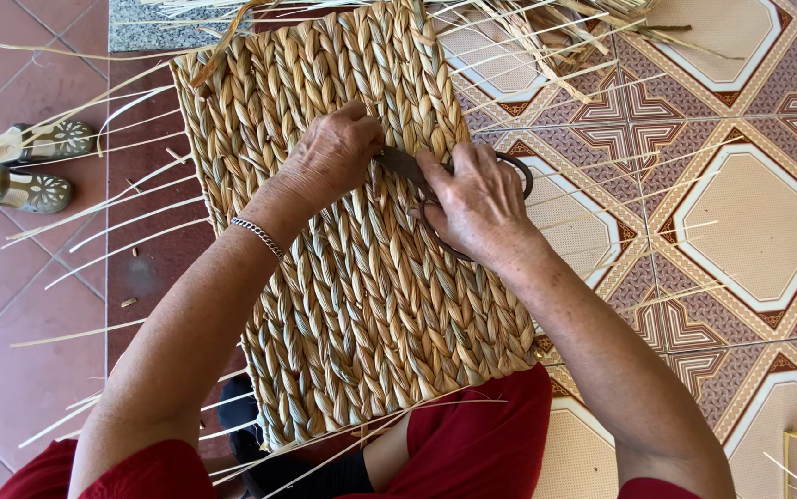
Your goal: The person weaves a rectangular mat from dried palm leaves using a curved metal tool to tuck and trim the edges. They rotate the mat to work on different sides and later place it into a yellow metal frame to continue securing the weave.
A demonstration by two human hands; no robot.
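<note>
Scissors [472, 189] sit in my right hand [477, 203], fingers curled shut through the dark loops, blades pointing toward nine o'clock over the braided straw mat [361, 305] that lies across my lap and red trousers [482, 434]. My left hand [329, 157] presses down at ten o'clock of the blades, thumb and forefinger pinched close on something I cannot make out, probably a stray fibre end. To trim well, I judge I should keep that end pulled taut, lay the blades flat against the braid and snip only the loose strand, never the plait. Loose straw strips [112, 222] lie at nine o'clock, a pair of sandals [29, 166] beyond them.
</note>
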